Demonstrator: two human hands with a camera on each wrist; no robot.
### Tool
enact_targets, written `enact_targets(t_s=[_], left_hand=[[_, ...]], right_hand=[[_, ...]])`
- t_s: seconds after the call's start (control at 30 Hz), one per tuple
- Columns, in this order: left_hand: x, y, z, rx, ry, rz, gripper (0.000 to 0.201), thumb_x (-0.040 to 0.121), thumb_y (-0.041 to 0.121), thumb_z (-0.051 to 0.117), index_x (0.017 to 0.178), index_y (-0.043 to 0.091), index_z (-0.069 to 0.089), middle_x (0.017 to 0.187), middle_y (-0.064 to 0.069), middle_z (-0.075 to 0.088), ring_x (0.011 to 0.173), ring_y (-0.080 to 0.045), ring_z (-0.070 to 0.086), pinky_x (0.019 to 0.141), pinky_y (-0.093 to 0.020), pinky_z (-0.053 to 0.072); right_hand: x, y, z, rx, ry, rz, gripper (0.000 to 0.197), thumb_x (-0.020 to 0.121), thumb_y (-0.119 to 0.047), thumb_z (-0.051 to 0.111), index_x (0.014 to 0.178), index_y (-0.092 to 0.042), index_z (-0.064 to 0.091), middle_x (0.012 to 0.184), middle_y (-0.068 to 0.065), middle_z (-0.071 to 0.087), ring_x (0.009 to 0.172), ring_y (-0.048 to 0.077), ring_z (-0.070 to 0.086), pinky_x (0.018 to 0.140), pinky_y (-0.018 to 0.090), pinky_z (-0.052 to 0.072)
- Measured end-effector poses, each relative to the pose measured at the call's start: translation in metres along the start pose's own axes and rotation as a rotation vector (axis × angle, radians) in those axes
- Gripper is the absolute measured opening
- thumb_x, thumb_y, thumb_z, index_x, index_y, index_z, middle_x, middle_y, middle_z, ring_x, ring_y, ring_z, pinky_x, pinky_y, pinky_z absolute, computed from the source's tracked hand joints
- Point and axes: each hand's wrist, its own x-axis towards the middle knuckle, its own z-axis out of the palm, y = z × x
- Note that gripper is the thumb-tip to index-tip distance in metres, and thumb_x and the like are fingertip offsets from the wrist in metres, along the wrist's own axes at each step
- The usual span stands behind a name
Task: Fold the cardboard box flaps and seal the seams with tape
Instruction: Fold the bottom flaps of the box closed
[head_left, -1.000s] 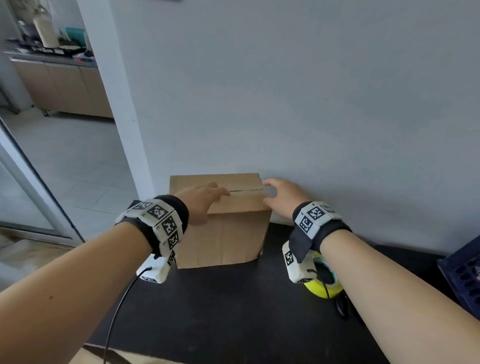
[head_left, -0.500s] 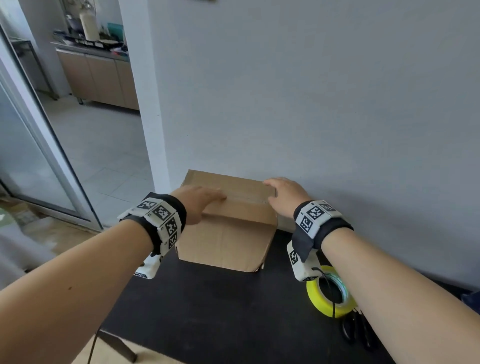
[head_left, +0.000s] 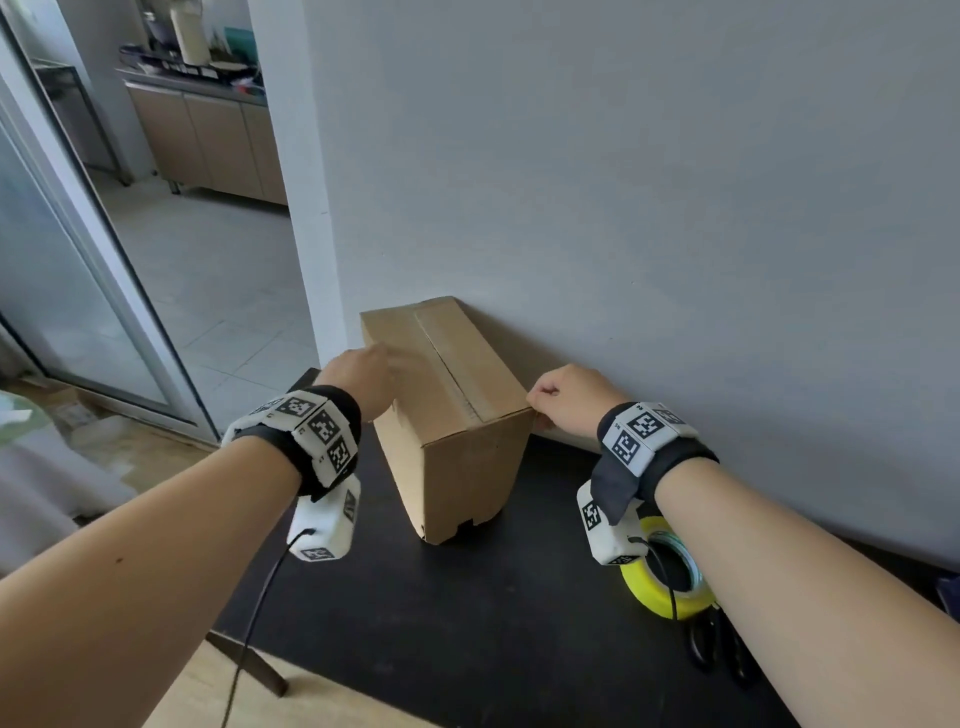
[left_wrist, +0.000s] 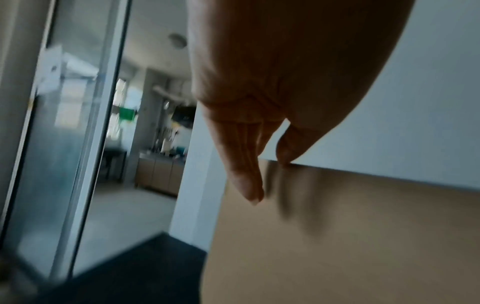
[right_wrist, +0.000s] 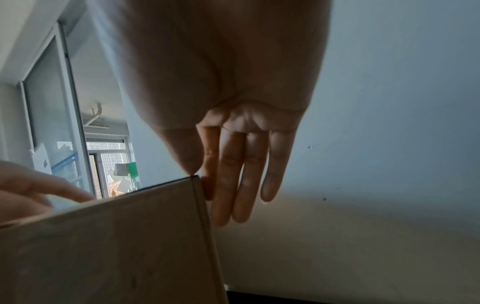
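A brown cardboard box (head_left: 457, 415) stands on the black table (head_left: 467, 623) with one corner toward me. Its top flaps are down, and a taped seam (head_left: 447, 358) runs away from me across the top. My left hand (head_left: 371, 366) rests on the box's upper left edge; in the left wrist view its straight fingers (left_wrist: 246, 181) lie against the box (left_wrist: 337, 236). My right hand (head_left: 545, 395) is at the near right top corner. In the right wrist view the thumb sits on that corner of the box (right_wrist: 116, 246) and the straight fingers (right_wrist: 233, 185) lie down the right side.
A yellow tape roll (head_left: 670, 587) lies on the table under my right forearm, with black scissors (head_left: 717, 649) just nearer. The grey wall (head_left: 623, 208) stands right behind the box. The table's left edge borders an open doorway and a glass sliding door (head_left: 78, 286).
The box has been turned on the table, so its seam now runs away from me instead of across. My right hand has moved from the top to the near right corner.
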Motion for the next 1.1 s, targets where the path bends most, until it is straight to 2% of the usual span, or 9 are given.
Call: enact_targets(t_s=[0.1, 0.2, 0.27, 0.37, 0.5, 0.63, 0.73, 0.83, 1.1], left_hand=[[0.006, 0.007, 0.007, -0.133, -0.038, 0.005, 0.048, 0.089, 0.005, 0.032, 0.136, 0.012, 0.041, 0.118, -0.018, 0.059, 0.099, -0.033, 0.061, 0.088, -0.040, 0.049], [0.007, 0.012, 0.005, -0.220, -0.095, 0.012, 0.054, 0.089, 0.006, 0.031, 0.140, 0.022, 0.039, 0.116, -0.014, 0.060, 0.092, -0.030, 0.063, 0.080, -0.037, 0.054], [0.008, 0.019, 0.001, -0.175, -0.117, 0.024, 0.051, 0.091, 0.010, 0.032, 0.140, 0.023, 0.038, 0.128, -0.012, 0.056, 0.101, -0.030, 0.060, 0.083, -0.035, 0.051], [0.004, 0.045, -0.005, -0.046, 0.040, 0.134, 0.047, 0.093, 0.018, 0.037, 0.140, 0.019, 0.036, 0.143, -0.011, 0.041, 0.126, -0.031, 0.043, 0.098, -0.040, 0.039], [-0.006, 0.102, -0.008, -0.065, 0.173, 0.423, 0.041, 0.092, 0.024, 0.045, 0.133, 0.020, 0.046, 0.142, -0.006, 0.041, 0.129, -0.025, 0.040, 0.103, -0.040, 0.034], [-0.015, 0.159, 0.013, -0.111, 0.058, 0.624, 0.031, 0.090, 0.025, 0.047, 0.119, 0.022, 0.058, 0.136, -0.002, 0.046, 0.124, -0.021, 0.044, 0.104, -0.037, 0.037], [-0.021, 0.193, 0.044, -0.058, -0.053, 0.711, 0.030, 0.088, 0.024, 0.047, 0.114, 0.023, 0.061, 0.131, -0.003, 0.049, 0.120, -0.023, 0.048, 0.104, -0.039, 0.037], [-0.025, 0.217, 0.077, -0.008, -0.188, 0.719, 0.029, 0.088, 0.023, 0.047, 0.114, 0.024, 0.062, 0.126, -0.004, 0.049, 0.120, -0.025, 0.047, 0.104, -0.038, 0.037], [-0.030, 0.254, 0.155, 0.147, -0.409, 0.645, 0.041, 0.091, 0.030, 0.052, 0.130, 0.019, 0.050, 0.134, -0.007, 0.048, 0.121, -0.025, 0.048, 0.096, -0.032, 0.039]], right_hand=[[-0.007, 0.006, -0.002, 0.060, -0.005, -0.008, 0.026, 0.094, -0.026, 0.054, 0.086, -0.009, 0.073, 0.084, 0.005, 0.075, 0.076, 0.017, 0.066, 0.071, 0.024, 0.048], [-0.015, 0.021, -0.003, 0.222, -0.086, -0.001, 0.024, 0.093, -0.020, 0.056, 0.077, -0.011, 0.072, 0.078, 0.009, 0.075, 0.075, 0.020, 0.072, 0.083, 0.032, 0.055], [-0.021, 0.028, -0.002, 0.299, -0.123, 0.016, 0.024, 0.092, -0.020, 0.057, 0.077, -0.011, 0.072, 0.079, 0.010, 0.075, 0.077, 0.023, 0.073, 0.085, 0.035, 0.056], [-0.031, 0.035, -0.003, 0.295, -0.098, 0.017, 0.024, 0.094, -0.022, 0.057, 0.079, -0.011, 0.072, 0.081, 0.008, 0.076, 0.077, 0.021, 0.072, 0.081, 0.029, 0.055], [-0.046, 0.060, -0.011, 0.300, -0.012, 0.111, 0.021, 0.093, -0.019, 0.055, 0.086, -0.009, 0.072, 0.075, 0.002, 0.072, 0.070, 0.017, 0.068, 0.078, 0.025, 0.051], [-0.071, 0.108, -0.019, 0.303, 0.053, 0.274, 0.021, 0.092, -0.013, 0.052, 0.087, -0.007, 0.071, 0.075, 0.002, 0.070, 0.068, 0.016, 0.066, 0.066, 0.017, 0.047], [-0.096, 0.149, -0.015, 0.338, 0.085, 0.398, 0.023, 0.091, -0.013, 0.053, 0.076, -0.017, 0.069, 0.074, 0.002, 0.072, 0.071, 0.017, 0.068, 0.077, 0.025, 0.053], [-0.122, 0.178, -0.004, 0.399, 0.106, 0.485, 0.024, 0.090, -0.010, 0.053, 0.072, -0.017, 0.068, 0.074, 0.004, 0.072, 0.070, 0.018, 0.067, 0.086, 0.034, 0.055], [-0.165, 0.235, 0.039, 0.452, 0.075, 0.553, 0.019, 0.081, -0.012, 0.056, 0.081, -0.007, 0.074, 0.075, 0.006, 0.075, 0.073, 0.021, 0.072, 0.085, 0.037, 0.056]])
